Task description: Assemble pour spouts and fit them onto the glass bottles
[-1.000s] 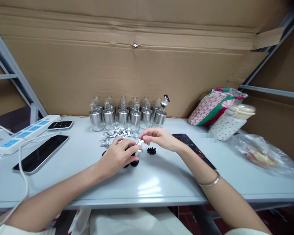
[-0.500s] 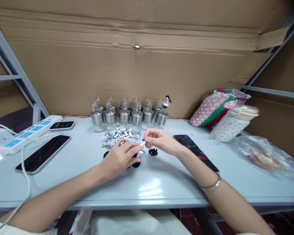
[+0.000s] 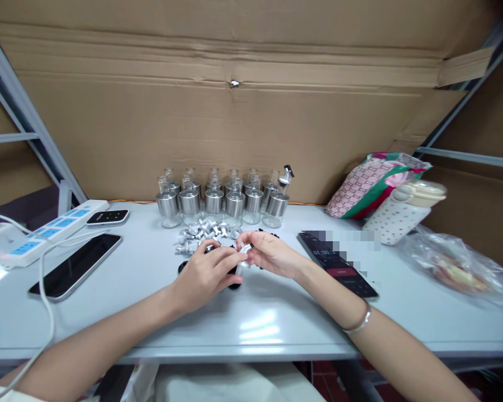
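Note:
My left hand is closed around a silver pour spout, thumb below and fingers above. Fingers of my right hand pinch the same spout near its upper end; whether a small black part is between them is hidden. Under and beside my left hand lie black round caps, partly covered by it. Behind the hands is a loose pile of silver pour spouts. Small black pieces show just behind my right hand, which covers most of them.
Two rows of glass bottles with steel sleeves stand at the back, one topped with a black-tipped spout. Phones, a power strip and cable are left. A phone, tumbler, patterned bag and plastic-wrapped food are right.
My right hand has moved slightly left and in against the spout, its fingers wrapping closer around it. My left hand keeps its hold almost in place.

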`<action>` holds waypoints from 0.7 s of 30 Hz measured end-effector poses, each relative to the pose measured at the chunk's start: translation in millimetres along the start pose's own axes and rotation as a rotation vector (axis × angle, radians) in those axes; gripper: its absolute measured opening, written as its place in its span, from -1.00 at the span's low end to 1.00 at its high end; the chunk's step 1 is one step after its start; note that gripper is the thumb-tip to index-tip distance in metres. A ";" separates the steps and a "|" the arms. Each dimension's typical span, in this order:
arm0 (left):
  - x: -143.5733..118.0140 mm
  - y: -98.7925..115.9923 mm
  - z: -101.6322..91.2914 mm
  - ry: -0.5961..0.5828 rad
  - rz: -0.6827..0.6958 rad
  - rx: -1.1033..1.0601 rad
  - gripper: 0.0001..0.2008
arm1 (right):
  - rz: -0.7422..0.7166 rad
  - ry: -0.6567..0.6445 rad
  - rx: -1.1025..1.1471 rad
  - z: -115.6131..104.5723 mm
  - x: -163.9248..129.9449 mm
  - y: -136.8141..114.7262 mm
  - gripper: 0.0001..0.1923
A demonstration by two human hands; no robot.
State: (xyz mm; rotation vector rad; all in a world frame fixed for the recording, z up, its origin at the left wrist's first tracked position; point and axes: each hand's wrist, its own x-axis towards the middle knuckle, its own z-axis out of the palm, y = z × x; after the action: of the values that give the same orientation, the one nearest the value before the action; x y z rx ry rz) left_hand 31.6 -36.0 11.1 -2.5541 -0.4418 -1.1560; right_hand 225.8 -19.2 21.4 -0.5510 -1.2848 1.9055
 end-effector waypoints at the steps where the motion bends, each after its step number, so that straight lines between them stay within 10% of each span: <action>1: -0.3 0.0 0.6 0.000 0.000 -0.003 -0.76 | -0.003 0.008 -0.002 1.2 -0.1 -0.1 -0.58; 10: 0.6 -14.3 -9.1 -0.095 -0.072 -0.094 -0.69 | -0.079 0.091 -0.082 7.5 0.2 -6.4 -0.54; 21: -0.6 -34.6 -13.6 -0.542 -0.234 -0.006 -0.79 | -0.122 0.172 -0.137 5.8 -1.2 -15.2 -0.58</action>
State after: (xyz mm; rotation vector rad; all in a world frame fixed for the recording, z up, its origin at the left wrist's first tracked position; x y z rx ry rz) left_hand 8.4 -10.1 24.3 -2.8584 -0.8780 -0.5030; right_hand 227.8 -20.4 37.5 -0.6752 -1.3115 1.6422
